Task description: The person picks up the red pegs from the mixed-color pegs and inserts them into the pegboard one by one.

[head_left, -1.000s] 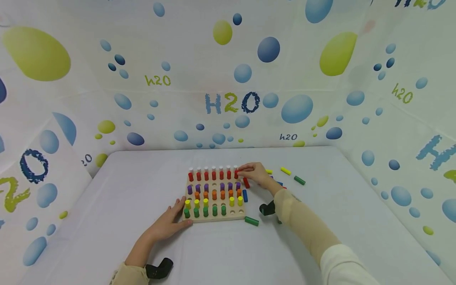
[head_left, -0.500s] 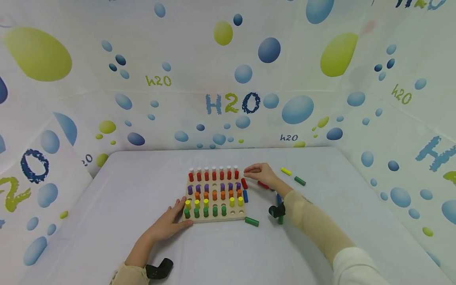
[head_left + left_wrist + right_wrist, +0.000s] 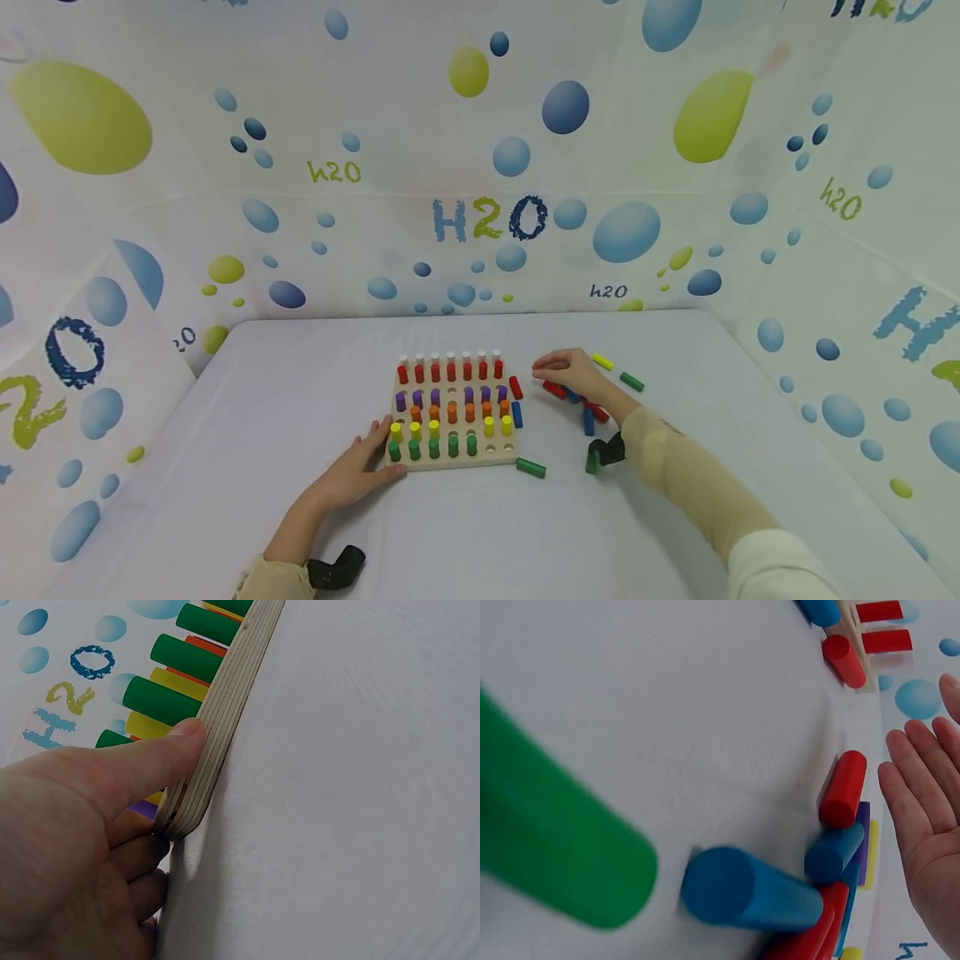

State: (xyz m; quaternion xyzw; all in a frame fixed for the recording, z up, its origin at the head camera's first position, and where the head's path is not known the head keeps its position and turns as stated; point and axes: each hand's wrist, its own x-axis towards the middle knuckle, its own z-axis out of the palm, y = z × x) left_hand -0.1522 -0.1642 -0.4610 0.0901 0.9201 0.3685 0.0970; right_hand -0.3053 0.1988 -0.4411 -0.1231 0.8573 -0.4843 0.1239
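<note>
A wooden pegboard (image 3: 480,463) lies mid-table, with rows of white, red, purple, orange, yellow and green pegs upright in it. My left hand (image 3: 352,475) grips its near left corner; in the left wrist view the thumb (image 3: 169,754) presses on the layered edge and the other fingers bend by the corner. Right of the board, my right hand (image 3: 581,377) hovers over loose pegs, fingers relaxed and nothing held. Below it lie a red peg (image 3: 555,390) and a blue peg (image 3: 588,422). The right wrist view shows its palm beside a small heap of pegs.
A red peg (image 3: 516,387) and a blue peg (image 3: 517,415) lie against the board's right side. A green peg (image 3: 531,468) is off its near right corner. Farther right are a yellow peg (image 3: 602,362) and another green peg (image 3: 632,382). A patterned backdrop surrounds the table.
My right hand has drawn away from the end of the red row to the right, over the loose pegs. The left hand and the board have stayed put.
</note>
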